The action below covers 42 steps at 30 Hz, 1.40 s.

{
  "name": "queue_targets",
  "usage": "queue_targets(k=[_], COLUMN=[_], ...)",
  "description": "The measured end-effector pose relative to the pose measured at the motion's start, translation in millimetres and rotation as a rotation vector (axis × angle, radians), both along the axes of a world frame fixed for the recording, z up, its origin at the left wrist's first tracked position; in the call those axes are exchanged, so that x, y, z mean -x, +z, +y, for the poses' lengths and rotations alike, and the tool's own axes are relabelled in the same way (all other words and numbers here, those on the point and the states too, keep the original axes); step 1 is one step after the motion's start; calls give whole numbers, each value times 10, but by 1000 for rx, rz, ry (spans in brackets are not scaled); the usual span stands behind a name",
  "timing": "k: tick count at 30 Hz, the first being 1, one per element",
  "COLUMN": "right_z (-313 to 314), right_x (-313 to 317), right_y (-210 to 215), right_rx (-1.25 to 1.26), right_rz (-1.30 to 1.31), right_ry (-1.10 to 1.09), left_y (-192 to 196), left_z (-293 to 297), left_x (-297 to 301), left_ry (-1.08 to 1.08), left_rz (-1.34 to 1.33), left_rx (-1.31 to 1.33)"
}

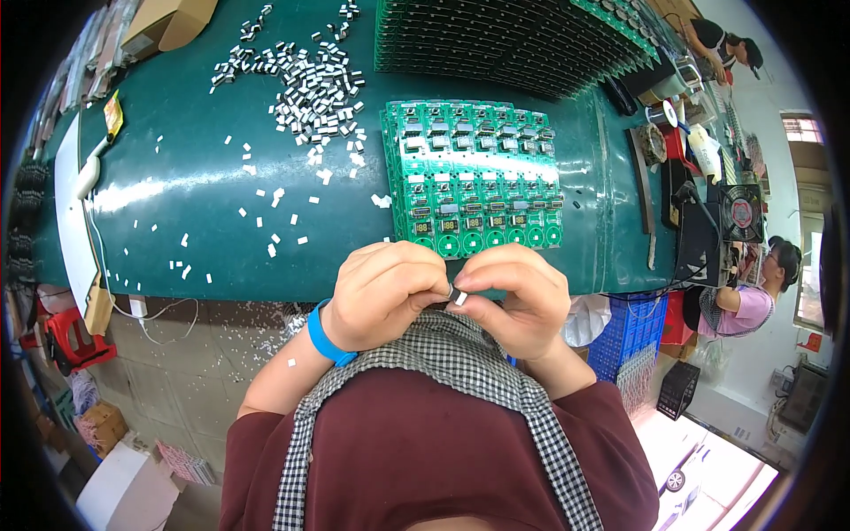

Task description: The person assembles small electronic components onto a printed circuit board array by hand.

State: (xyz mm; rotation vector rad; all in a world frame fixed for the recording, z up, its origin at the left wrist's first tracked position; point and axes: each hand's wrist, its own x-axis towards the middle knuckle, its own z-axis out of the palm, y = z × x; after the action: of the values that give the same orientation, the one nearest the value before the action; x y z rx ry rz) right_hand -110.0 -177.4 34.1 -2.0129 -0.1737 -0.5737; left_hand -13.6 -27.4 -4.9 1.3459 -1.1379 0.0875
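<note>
Everything here sits around the green circuit-board panel (474,166), a few sheets thick, with five small digit displays (474,223) lined up from its left end near the closer edge. Just on the near side of that panel I see the worker's two bare hands meeting. The right hand (518,296) is nearly closed, its thumb and index finger pinching a small white-faced block (460,299), which sits close to the panel's near edge. The left hand (387,288) is curled, its thumb and fingers drawn in at the block's left side; I can't tell whether they grip it too. A blue wristband (329,341) circles the left wrist, and a checked apron (443,347) lies nearer the worker's body than the panel. To the panel's upper left, a loose heap of white-and-dark blocks (320,96) spreads over the green tabletop (221,243), while little white scraps (276,195) are scattered directly left of it. Beyond its far edge stands a big dense stack of boards (513,40). Well to the panel's right are a small fan (742,212) and a seated co-worker in a pink top (746,310); lower on its right, past the table edge, a blue plastic crate (624,327).
</note>
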Motion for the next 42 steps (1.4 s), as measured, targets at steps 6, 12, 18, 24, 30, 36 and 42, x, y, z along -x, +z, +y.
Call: queue_targets(k=[6, 12, 18, 24, 30, 36, 42], right_z=[-22, -41, 28, 11, -86, -729, -793], right_x=[-49, -53, 31, 59, 107, 70, 52], right_y=[31, 82, 9, 7, -3, 73, 140], right_rx=[46, 193, 192, 216, -37, 373, 548], right_rz=[-1, 3, -91, -102, 7, 103, 149], right_ry=[80, 77, -92, -91, -194, -280, -218], left_y=[-9, 47, 59, 36, 113, -258, -583], left_z=[-8, -7, 26, -1, -8, -72, -141], left_x=[0, 10, 5, 41, -85, -843, -1052], left_ry=[14, 73, 144, 192, 69, 531, 500], left_rz=[-27, -11, -185, -166, -202, -113, -217], left_rx=[17, -46, -46, -34, -73, -597, -800])
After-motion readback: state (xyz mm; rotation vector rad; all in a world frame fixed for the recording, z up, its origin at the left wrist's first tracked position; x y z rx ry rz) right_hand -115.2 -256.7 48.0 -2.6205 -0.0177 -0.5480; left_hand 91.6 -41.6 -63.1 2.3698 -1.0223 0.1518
